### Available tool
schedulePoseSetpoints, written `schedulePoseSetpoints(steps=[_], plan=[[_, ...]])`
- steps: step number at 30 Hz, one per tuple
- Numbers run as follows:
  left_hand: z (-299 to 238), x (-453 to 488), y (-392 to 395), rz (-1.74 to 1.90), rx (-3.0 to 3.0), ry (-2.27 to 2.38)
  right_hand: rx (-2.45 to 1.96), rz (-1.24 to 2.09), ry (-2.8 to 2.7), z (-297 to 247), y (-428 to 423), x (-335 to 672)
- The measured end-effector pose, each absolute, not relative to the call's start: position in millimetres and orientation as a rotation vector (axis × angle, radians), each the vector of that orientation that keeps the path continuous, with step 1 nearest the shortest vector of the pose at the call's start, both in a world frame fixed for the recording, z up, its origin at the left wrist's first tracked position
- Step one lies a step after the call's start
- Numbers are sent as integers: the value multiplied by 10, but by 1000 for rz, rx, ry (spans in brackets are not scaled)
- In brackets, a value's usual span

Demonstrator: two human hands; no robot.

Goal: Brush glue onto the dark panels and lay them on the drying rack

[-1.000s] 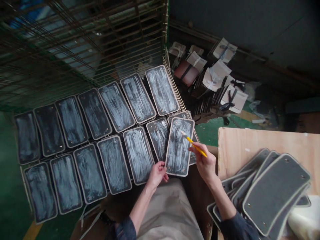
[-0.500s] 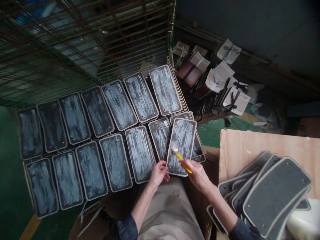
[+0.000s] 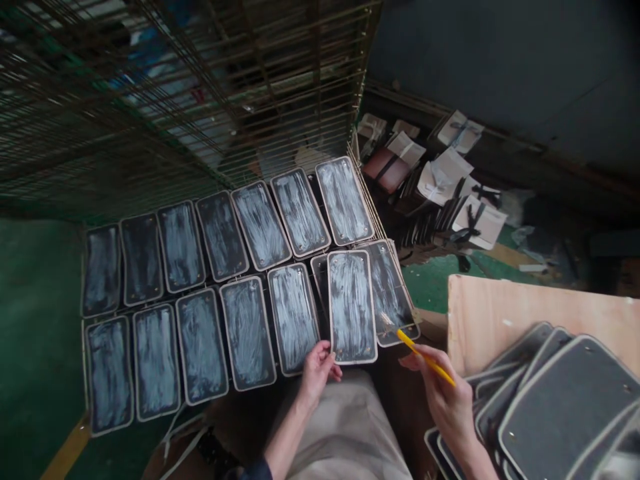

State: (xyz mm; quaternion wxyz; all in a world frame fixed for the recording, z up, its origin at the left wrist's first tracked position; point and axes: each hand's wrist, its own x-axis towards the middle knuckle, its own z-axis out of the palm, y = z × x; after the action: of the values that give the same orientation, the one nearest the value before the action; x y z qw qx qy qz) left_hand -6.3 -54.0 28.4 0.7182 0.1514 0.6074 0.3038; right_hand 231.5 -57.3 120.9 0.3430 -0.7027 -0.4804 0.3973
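Observation:
My left hand (image 3: pixel 318 370) pinches the near edge of a dark rectangular panel (image 3: pixel 351 307) smeared with white glue, holding it above the wire rack (image 3: pixel 220 280). My right hand (image 3: pixel 445 393) grips a yellow-handled brush (image 3: pixel 424 355) beside that panel, with the bristles near the panel lying to its right (image 3: pixel 393 293). Two rows of several glue-coated panels cover the rack.
A wooden board (image 3: pixel 490 317) at right carries a stack of uncoated grey panels (image 3: pixel 560 400). Bundles of tied pieces (image 3: pixel 440 180) lie on the floor behind. Wire shelves (image 3: pixel 200 80) rise above the rack. The green floor (image 3: pixel 35 320) shows at left.
The held panel has swung from tilted to straight and shifted slightly left. My right hand pulled the brush off it, down and to the right. The camera view shifted.

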Motion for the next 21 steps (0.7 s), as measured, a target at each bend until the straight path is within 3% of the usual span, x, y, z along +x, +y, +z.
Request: schedulePoseSetpoints(steps=[21], plan=[[267, 83, -613, 673, 153, 1501, -1808, 1065, -1252, 1254, -712, 2120]])
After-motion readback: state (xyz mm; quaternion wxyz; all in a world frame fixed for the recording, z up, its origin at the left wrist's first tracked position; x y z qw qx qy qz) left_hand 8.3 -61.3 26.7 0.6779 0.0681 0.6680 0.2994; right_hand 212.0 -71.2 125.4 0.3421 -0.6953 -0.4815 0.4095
